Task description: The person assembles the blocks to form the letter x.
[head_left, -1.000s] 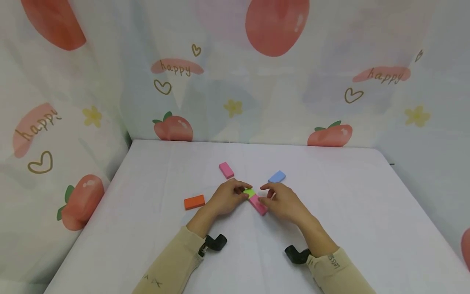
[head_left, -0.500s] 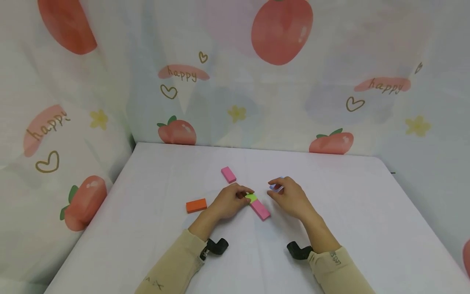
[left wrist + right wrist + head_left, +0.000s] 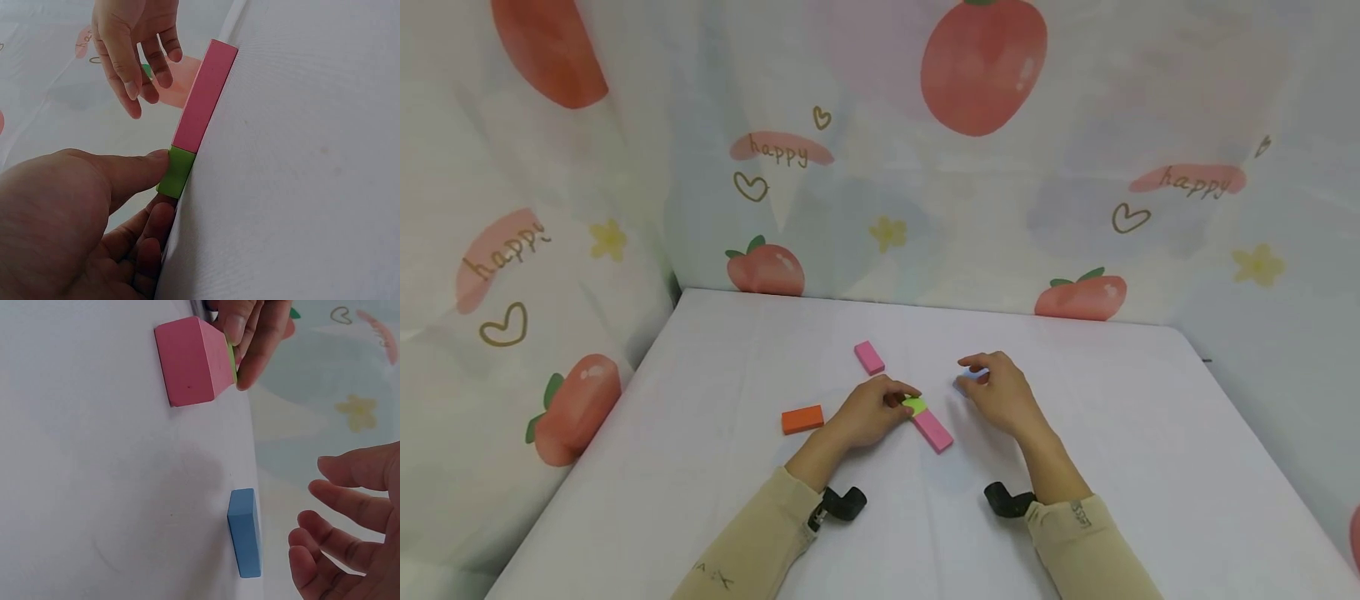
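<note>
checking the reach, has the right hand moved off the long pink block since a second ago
Yes. The right hand left the long pink block and moved away from the person, now over the blue block, fingers open.

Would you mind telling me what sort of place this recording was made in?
Probably a small makeshift tabletop booth rather than a lived-in room: a white-covered table is closed in on three sides by a hanging peach-print curtain, and only a few coloured blocks, like the orange block, lie on it.

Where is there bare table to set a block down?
Bare: the table's right side beyond the right hand, and the near strip. Crowded: the middle, where the left hand pinches the green block beside the long pink block.
</note>
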